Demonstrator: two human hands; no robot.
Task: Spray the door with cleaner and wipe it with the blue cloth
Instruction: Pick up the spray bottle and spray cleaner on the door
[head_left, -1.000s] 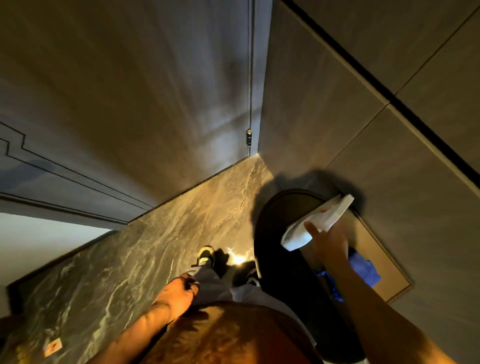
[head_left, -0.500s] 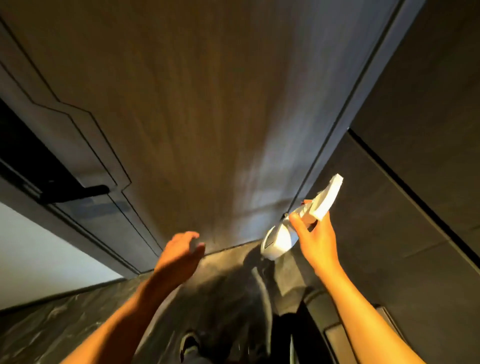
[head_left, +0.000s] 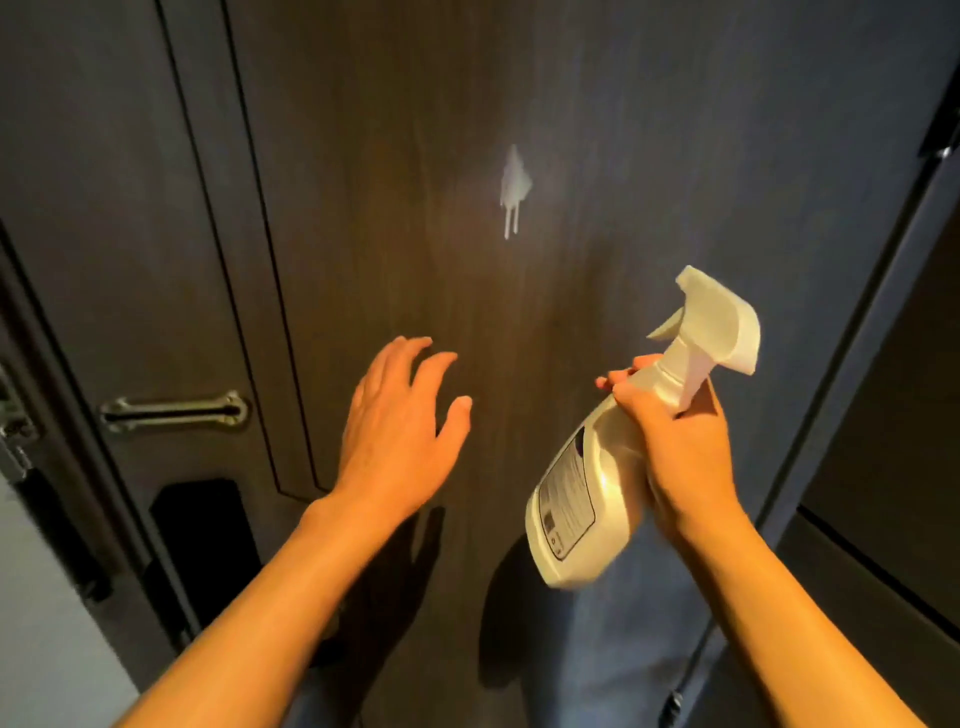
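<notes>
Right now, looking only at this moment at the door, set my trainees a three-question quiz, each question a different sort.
1. True or false: the left hand holds the blue cloth.
2. Which hand grips the spray bottle? A) left B) right
3. Fill in: white foam sits on the door and is starting to ____ downward.

Key: 1 false, its fingers are spread and empty, and no cloth is in view; 2 B; 3 drip.

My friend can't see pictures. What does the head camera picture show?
A person's right hand holds a white spray bottle tilted toward a dark door, where white foam drips. The empty left hand hovers open nearby.
</notes>
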